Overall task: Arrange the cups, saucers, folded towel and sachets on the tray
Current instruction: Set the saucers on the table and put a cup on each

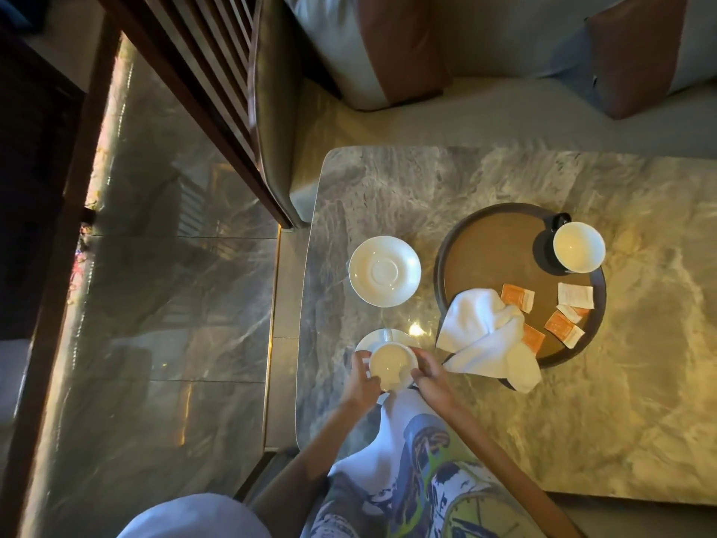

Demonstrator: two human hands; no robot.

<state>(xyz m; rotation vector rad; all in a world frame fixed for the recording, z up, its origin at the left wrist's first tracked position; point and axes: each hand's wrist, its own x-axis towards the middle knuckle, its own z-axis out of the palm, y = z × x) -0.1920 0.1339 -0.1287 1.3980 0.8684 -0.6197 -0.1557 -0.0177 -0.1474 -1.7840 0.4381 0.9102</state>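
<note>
A white cup (392,366) stands on a white saucer (403,337) near the table's front left corner. My left hand (361,376) and my right hand (430,376) hold this cup from either side, fingers curled round its rim. A second empty saucer (384,271) lies farther back on the table. The round dark tray (485,258) carries a second cup (579,246), dark outside and white inside, at its far right. Several orange and white sachets (558,324) lie scattered on the tray. A crumpled white towel (485,335) hangs over the tray's near left rim.
The marble table (620,401) has a rounded left edge. A sofa with brown and white cushions (407,44) stands behind it. A slatted wooden chair back (217,91) rises at the left over a glossy stone floor.
</note>
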